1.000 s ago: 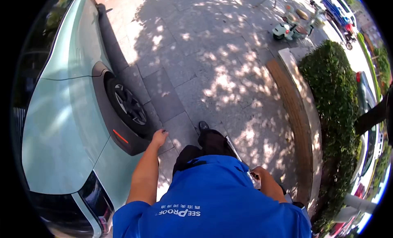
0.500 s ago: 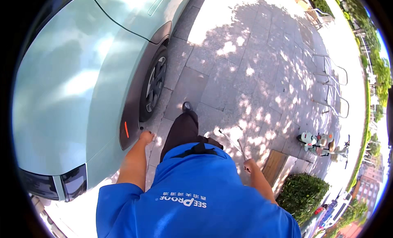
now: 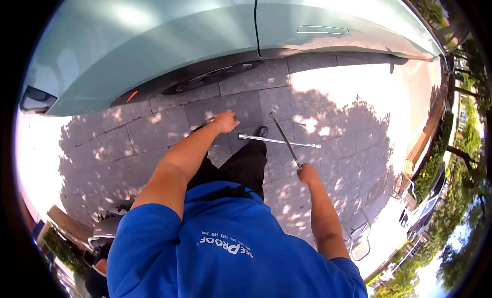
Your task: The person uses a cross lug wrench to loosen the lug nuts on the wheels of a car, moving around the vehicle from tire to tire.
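Observation:
My right hand (image 3: 307, 174) is closed around the lower end of a cross-shaped lug wrench (image 3: 279, 141). Its two metal bars cross in front of my legs, above the paving, and a socket shows at the left tip. My left hand (image 3: 224, 122) is held out in front of me, a little left of the wrench and apart from it. Nothing shows in it, and its fingers are loosely apart. Beyond it is the wheel (image 3: 215, 75) of a pale green car (image 3: 169, 36), seen at a steep angle under the dark arch trim.
Grey paving slabs (image 3: 318, 105) with dappled shade lie between me and the car. My black shoe (image 3: 262, 131) is just behind the wrench. To the right stand metal racks (image 3: 361, 241) and a hedge (image 3: 435, 159). Behind my left side is a parked scooter (image 3: 105, 229).
My view has turned left, so the car's side now runs across the top. My left hand has come away from beside the wheel arch; the wrench is now raised and seen as a full cross.

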A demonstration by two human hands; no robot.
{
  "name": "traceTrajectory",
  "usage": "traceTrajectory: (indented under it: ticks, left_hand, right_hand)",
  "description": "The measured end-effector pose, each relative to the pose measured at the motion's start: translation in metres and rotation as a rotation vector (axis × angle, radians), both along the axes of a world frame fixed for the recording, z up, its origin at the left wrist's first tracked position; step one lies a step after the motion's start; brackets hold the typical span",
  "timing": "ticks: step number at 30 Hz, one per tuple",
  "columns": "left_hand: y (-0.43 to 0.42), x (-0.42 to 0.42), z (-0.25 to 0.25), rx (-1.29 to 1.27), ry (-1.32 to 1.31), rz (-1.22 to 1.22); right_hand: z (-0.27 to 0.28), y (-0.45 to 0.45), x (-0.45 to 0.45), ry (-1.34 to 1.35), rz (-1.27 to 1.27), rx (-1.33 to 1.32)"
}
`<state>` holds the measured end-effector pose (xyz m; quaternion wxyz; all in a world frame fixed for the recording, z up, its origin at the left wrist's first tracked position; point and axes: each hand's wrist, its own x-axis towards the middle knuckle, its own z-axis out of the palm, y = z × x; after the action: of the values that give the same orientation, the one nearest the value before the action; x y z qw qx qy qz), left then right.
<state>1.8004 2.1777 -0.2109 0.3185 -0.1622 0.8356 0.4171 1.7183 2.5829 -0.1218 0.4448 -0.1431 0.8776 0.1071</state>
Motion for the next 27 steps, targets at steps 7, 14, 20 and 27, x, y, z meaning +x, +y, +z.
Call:
traceTrajectory:
  ticks: [7, 14, 20, 27]
  left_hand:
    - [0.129, 0.05, -0.097, 0.194, -0.361, 0.6]
    - [0.21, 0.057, -0.14, 1.186, -0.034, 1.783]
    - [0.205, 0.062, -0.231, 0.539, 0.105, 2.008]
    - [0.138, 0.08, -0.25, 0.48, 0.073, 1.793]
  right_hand:
    - [-0.029, -0.086, -0.145, -0.188, 0.645, -0.178]
    - [-0.075, -0.178, -0.145, -0.35, 1.112, -0.352]
    - [-0.151, -0.227, -0.099, -0.314, 1.257, -0.313]
    - [-0.189, -0.27, -0.079, -0.255, 1.115, -0.287]
